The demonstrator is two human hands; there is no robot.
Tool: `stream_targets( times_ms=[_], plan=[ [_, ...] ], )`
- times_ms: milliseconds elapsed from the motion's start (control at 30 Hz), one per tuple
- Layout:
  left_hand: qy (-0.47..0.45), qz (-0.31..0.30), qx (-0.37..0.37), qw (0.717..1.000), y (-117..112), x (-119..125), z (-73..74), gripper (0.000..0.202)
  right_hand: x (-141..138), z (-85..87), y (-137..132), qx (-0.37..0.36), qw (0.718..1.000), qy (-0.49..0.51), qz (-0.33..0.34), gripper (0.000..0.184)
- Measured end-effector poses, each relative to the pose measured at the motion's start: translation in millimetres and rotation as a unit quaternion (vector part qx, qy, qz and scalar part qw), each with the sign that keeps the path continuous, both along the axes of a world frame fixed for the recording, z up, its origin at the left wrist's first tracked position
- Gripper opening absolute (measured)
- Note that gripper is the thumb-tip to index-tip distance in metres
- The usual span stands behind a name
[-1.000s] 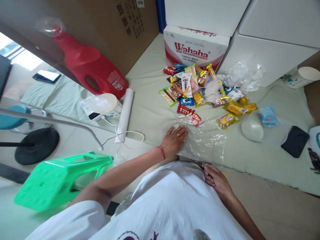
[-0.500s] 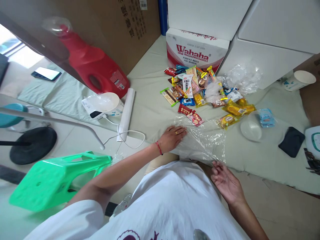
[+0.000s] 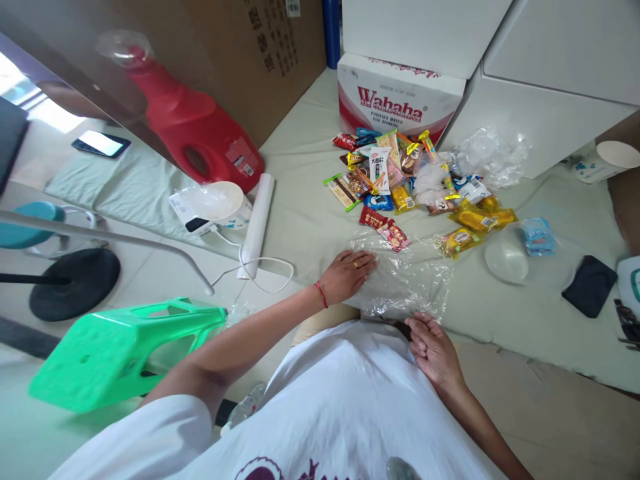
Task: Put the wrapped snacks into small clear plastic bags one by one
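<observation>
A clear plastic bag (image 3: 400, 283) lies spread on the pale green cloth in front of me. My left hand (image 3: 347, 275) rests flat on its left part, palm down, fingers stretched out. At the near edge of the bag, my right hand (image 3: 434, 348) is closed, with thumb and fingers pinching the film. Two small red snack packets (image 3: 384, 227) lie just beyond the bag. Behind them is a loose heap of wrapped snacks (image 3: 395, 173), with several yellow-wrapped ones (image 3: 480, 219) at its right.
A Wahaba-style carton printed "Wahaha" (image 3: 400, 100) stands behind the snacks. On the left are a red jug (image 3: 200, 127), a paper cup (image 3: 233, 203), a white roll (image 3: 257, 227) and a green stool (image 3: 100, 353). A clear bowl (image 3: 507, 257) and black pouch (image 3: 590, 287) lie right.
My right hand has moved left along the near edge of the bag, and its fingers have closed more. My left hand stays flat on the bag. The view has shifted slightly.
</observation>
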State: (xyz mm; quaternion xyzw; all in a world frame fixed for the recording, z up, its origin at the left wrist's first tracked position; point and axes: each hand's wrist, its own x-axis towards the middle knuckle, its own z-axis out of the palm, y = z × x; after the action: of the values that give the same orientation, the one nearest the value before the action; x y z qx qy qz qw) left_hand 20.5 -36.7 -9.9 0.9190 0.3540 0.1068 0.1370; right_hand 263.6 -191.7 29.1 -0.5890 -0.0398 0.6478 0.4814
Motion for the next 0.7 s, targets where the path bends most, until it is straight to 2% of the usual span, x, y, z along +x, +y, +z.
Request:
stream_targets(
  times_ms=[100, 233, 333, 433, 600, 700],
  plan=[
    [-0.003, 0.0, 0.001, 1.0, -0.1, -0.2, -0.7, 0.049, 2.6, 0.9, -6.8, -0.033, 0.998, 0.008, 0.051, 0.047],
    [-0.002, 0.003, -0.002, 1.0, -0.1, 0.3, 0.2, 0.048, -3.1, 2.6, -0.8, -0.047, 0.992, 0.037, 0.115, 0.055],
    [0.001, 0.004, -0.004, 1.0, -0.3, 0.5, 1.3, 0.048, -12.1, 1.0, 6.2, -0.041, 0.992, 0.029, 0.112, 0.057],
    [0.001, 0.001, -0.003, 1.0, -0.7, 0.2, 1.7, 0.049, -18.5, -3.0, 6.2, -0.02, 0.995, -0.036, 0.091, 0.055],
    [-0.006, 0.001, 0.002, 1.0, -1.1, -0.3, 0.7, 0.05, -26.6, -9.8, 8.3, 0.018, 0.992, -0.111, 0.062, 0.067],
    [-0.007, -0.002, 0.008, 1.0, -0.8, -0.7, -0.1, 0.052, -32.8, -11.1, 13.1, 0.042, 0.988, -0.139, 0.05, 0.061]
  ],
)
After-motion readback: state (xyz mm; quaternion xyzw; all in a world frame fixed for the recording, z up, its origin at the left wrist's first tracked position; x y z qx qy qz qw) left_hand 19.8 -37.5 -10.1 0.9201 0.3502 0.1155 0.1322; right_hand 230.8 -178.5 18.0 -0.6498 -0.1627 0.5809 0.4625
